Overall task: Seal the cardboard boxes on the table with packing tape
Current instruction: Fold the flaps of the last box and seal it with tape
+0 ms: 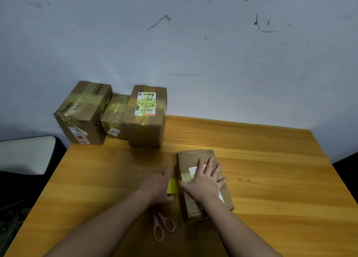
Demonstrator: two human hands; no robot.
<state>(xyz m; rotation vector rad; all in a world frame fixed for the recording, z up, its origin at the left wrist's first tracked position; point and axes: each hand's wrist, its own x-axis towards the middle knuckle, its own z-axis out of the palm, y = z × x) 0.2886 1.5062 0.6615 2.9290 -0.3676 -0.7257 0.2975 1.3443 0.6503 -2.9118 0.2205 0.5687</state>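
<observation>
Cardboard box (pixel 201 181) under right hand (pixel 205 181), tape roll (pixel 173 187) in left hand (pixel 158 187)

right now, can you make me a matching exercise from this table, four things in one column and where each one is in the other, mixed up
Things:
1. scissors
2. tape roll
3. flat box
4. three boxes

Places:
A. under the right hand
B. far left corner of the table, by the wall
C. lying near the table's front edge, untouched
D. gripped by the left hand

Pairs: 1-C, 2-D, 3-A, 4-B
</observation>
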